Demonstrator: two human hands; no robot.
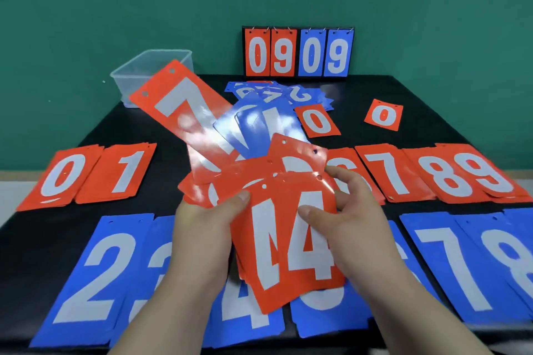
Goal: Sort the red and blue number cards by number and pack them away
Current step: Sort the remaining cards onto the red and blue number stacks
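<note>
- Left hand: curled round the left edge of a fan of red cards, thumb on top.
- Right hand: grips the fan's right edge, thumb flat on the red 4.
- Red 4: top card, long axis near-to-far, top leaning slightly left.
- Beyond the 4: red 7 and a blue card, glare-blurred, rising from the fan.
- Left of the 4: red 0 pile, 1 pile.
- Right of the 4: 7 pile.
- Behind the 4: the red row's gap, hidden. The right hand looks nearer to deal it there.
- Under and beside the 4: blue 2, blue 7.
- Far beyond: box, scoreboard, bench.
</note>
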